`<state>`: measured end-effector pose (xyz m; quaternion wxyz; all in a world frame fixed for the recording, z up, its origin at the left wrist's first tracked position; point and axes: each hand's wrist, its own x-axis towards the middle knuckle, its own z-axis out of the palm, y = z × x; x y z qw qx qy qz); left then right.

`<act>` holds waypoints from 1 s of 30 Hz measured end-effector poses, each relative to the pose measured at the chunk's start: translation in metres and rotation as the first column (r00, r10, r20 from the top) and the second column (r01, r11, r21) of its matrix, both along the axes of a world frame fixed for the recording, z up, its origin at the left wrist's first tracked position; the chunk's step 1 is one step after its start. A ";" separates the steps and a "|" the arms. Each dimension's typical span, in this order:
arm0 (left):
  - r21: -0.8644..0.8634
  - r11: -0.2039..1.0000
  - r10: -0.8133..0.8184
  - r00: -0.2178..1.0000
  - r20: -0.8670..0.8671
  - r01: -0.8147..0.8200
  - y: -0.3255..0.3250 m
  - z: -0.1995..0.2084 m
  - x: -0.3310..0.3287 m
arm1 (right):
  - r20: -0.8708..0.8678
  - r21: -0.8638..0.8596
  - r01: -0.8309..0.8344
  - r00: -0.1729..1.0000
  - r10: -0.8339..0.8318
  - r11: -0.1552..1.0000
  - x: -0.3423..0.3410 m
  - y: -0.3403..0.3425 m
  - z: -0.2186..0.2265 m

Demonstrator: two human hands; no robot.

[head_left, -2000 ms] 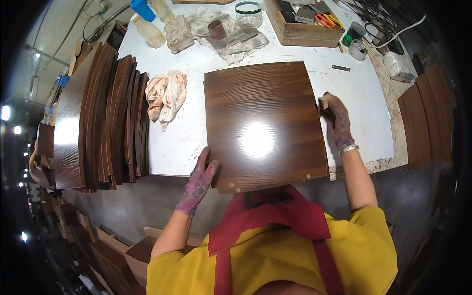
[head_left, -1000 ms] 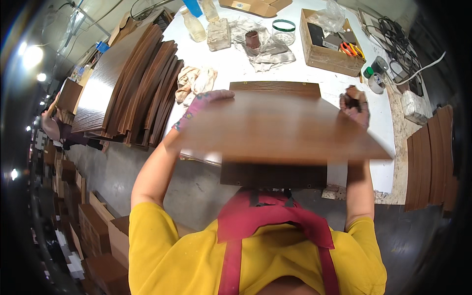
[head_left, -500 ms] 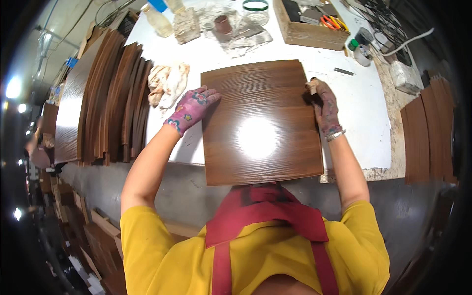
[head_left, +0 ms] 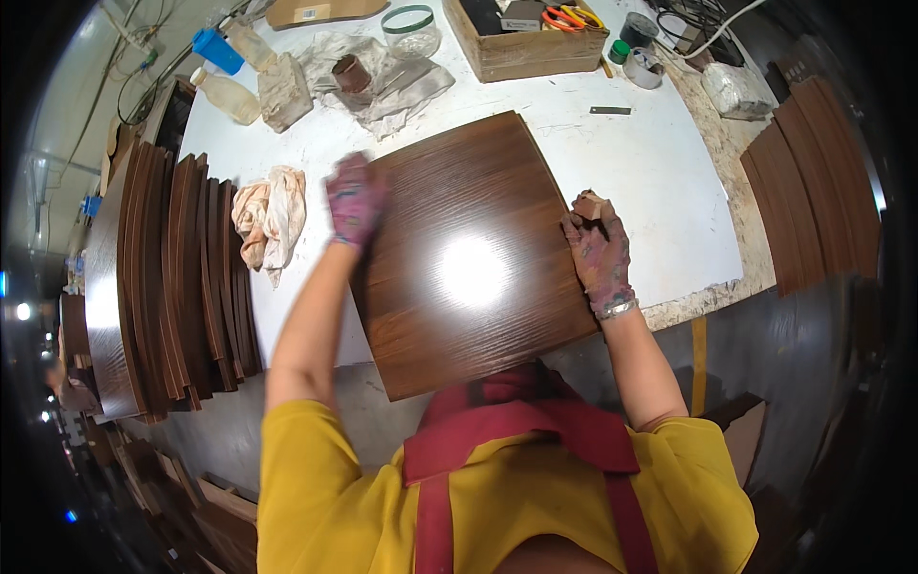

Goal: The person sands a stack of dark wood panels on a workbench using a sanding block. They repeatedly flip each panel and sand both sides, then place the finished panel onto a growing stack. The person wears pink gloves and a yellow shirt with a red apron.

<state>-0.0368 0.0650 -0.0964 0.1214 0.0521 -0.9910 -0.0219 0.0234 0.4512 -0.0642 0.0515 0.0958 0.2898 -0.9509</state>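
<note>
A dark brown wood-grain panel (head_left: 449,201) lies tilted on the white-topped table, its near end reaching over the front edge. My left hand (head_left: 356,203), in a patterned pink-purple glove, is at the panel's left edge; motion smears its fingers. At the right edge my right hand (head_left: 601,256), in a stained glove, is closed on a small brown-stained pad (head_left: 591,205), perhaps a folded cloth. Left of the panel lies a crumpled pale rag (head_left: 271,218).
Similar panels (head_left: 143,277) stand in a row at the left, with more panels (head_left: 813,182) at the right. Along the back are a stained cup (head_left: 351,74) on crumpled sheeting, a squeeze bottle (head_left: 228,97), a wooden box (head_left: 526,55) with orange-handled scissors, and a short metal strip (head_left: 610,110).
The panel has turned clockwise on the table. My left hand has moved along its left edge and is now blurred. My right hand keeps the pad at the right edge. The view has shifted.
</note>
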 end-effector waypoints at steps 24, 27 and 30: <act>0.153 0.915 -0.375 0.927 -0.015 0.373 0.063 0.034 0.064 | -0.169 0.971 -0.028 0.625 0.762 0.238 -0.116 -0.279 0.055; 0.342 0.814 -0.456 0.881 -0.124 0.470 0.056 0.012 0.064 | -0.350 0.911 0.377 0.493 0.797 0.167 -0.123 -0.335 0.032; 0.441 0.801 -0.349 0.915 -0.203 0.403 0.058 -0.004 0.065 | -0.133 0.956 0.293 0.506 0.852 -0.025 -0.126 -0.348 0.025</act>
